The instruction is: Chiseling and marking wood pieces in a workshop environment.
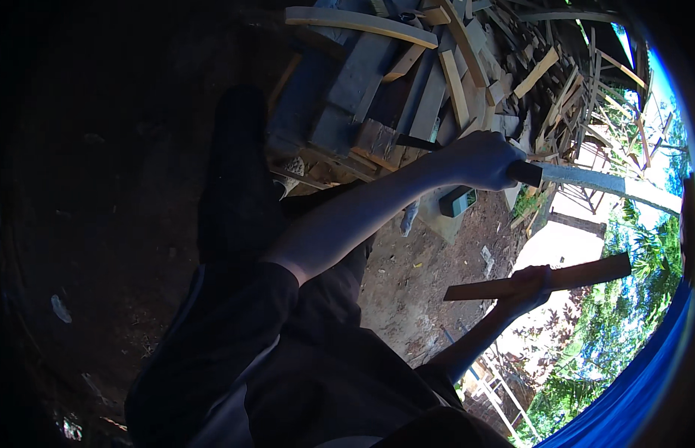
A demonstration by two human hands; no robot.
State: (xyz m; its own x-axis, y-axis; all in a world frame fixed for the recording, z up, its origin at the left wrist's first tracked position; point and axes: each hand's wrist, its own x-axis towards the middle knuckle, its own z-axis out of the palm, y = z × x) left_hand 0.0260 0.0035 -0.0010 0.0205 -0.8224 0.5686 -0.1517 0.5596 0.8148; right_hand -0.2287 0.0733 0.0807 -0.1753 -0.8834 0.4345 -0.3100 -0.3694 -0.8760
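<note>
My left hand [491,161] is closed in a fist, with the arm stretched out across the middle of the view. In it is a machete [583,178], with a dark handle end and a long flat grey blade pointing right, its far part bright in the sun. Lower and to the right, my right hand [528,287] grips a flat strip of wood [590,273] around its middle. Both ends of the strip stick out past the fingers. Blade and strip are apart, with the blade above the strip in the picture.
Thick timber beams [355,78] and a curved wooden piece [362,24] lie at the top, beside a heap of offcuts [541,75]. A dark block with a greenish face [458,201] rests below my left hand. Blue sheeting [639,396] hangs at lower right, near foliage.
</note>
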